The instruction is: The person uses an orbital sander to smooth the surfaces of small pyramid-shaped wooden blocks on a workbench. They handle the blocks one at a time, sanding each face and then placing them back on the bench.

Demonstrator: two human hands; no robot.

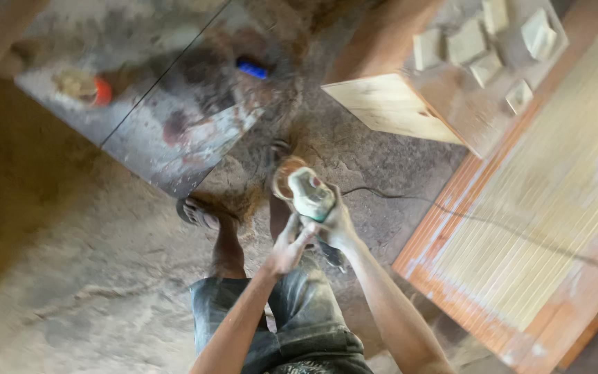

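Head view, looking straight down, blurred. Both hands meet on a grinder point(309, 194) held out over the dusty floor point(91, 277), in front of the person's shorts point(306, 325). Right hand point(337, 225) wraps the grinder's body, fingers clamped round it. Left hand point(288, 249) touches the grinder's rear end from below; fingers curled against it, exact grip unclear in the blur. Grinder's pale head points away from the body, a brownish disc point(284, 176) at its far end. Cord point(396, 197) trails right toward a ribbed wood panel point(541, 228). One sandalled foot point(198, 213) stands left of the grinder. Beyond it, a stained metal sheet point(167, 118). Upper right, a board point(444, 90) carrying small wood blocks point(466, 43).
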